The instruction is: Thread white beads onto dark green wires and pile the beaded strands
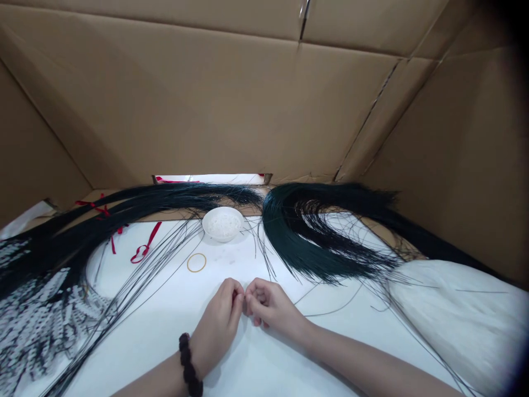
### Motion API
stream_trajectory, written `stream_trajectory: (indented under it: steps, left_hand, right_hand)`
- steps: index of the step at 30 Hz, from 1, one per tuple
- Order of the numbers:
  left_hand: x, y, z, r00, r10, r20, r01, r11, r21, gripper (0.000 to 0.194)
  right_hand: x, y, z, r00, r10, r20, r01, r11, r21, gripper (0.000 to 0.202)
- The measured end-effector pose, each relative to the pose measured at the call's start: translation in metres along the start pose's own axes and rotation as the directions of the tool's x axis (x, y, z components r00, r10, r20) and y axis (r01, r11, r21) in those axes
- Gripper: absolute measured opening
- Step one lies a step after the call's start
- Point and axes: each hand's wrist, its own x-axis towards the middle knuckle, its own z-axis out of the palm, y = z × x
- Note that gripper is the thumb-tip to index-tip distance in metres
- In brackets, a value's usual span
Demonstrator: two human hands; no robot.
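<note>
Over the white table surface, my left hand [223,311] and my right hand [270,306] meet at their fingertips near the middle. Both are closed in a pinch; whatever lies between the fingertips is too small to make out. A dark band circles my left wrist. Beyond my hands stands a white bowl [223,225] with small whitish pieces in it. A thin yellow ring [196,263] lies flat, nearer to my left hand. One thin dark strand curves over the table to the right of my right hand.
A thick dark green bundle of strands [289,242] bends at the back right. At the left, dark strands carry many white pieces [45,320]. Red ribbon [142,251] lies near them. A white bag [458,314] sits at the right. Cardboard walls [198,99] enclose the back and sides.
</note>
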Motion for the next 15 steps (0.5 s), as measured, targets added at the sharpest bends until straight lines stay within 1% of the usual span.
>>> stream_trajectory:
  steps: [4,9,15]
  left_hand:
    - [0.0021,0.0023,-0.0019,1.000,-0.007,-0.030,0.007,1.000,-0.007,0.017]
    - [0.0033,0.0021,-0.0043,0.998,-0.015,-0.057,0.014,1.000,-0.026,0.017]
    - [0.0034,-0.0023,-0.0034,0.997,0.007,-0.073,-0.008,1.000,-0.003,0.016]
  right_hand:
    - [0.0013,0.0010,-0.0006,1.000,0.006,0.003,-0.006,1.000,0.006,0.008]
    - [0.0054,0.0031,-0.0024,0.999,0.042,-0.006,-0.042,0.999,-0.002,0.009]
    - [0.0079,0.0062,-0.0015,1.000,0.023,-0.016,-0.024,1.000,-0.016,0.012]
